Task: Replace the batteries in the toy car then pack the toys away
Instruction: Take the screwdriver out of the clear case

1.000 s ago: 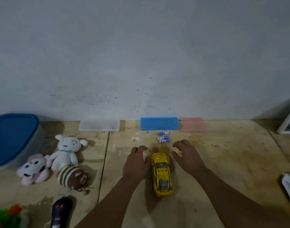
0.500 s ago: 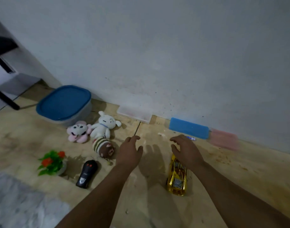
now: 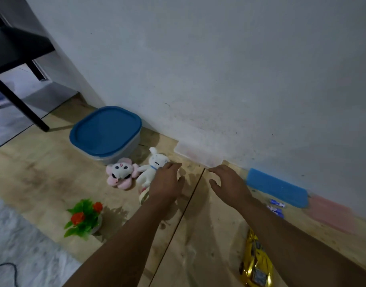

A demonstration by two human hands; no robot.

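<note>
The round-cornered clear plastic tub with the blue lid [image 3: 106, 132] stands closed by the wall, now nearer the middle of the view than half a second ago. Both hands have left the shiny yellow toy car [image 3: 255, 266], which lies low on the right, and moved toward the plush toys; packing seems to begin. The left hand [image 3: 167, 183], fingers loose, holds nothing and touches the white plush rabbit [image 3: 152, 167]. The right hand [image 3: 229, 183] hovers relaxed and empty. The small blue batteries [image 3: 276, 207] lie beside the blue sponge.
</note>
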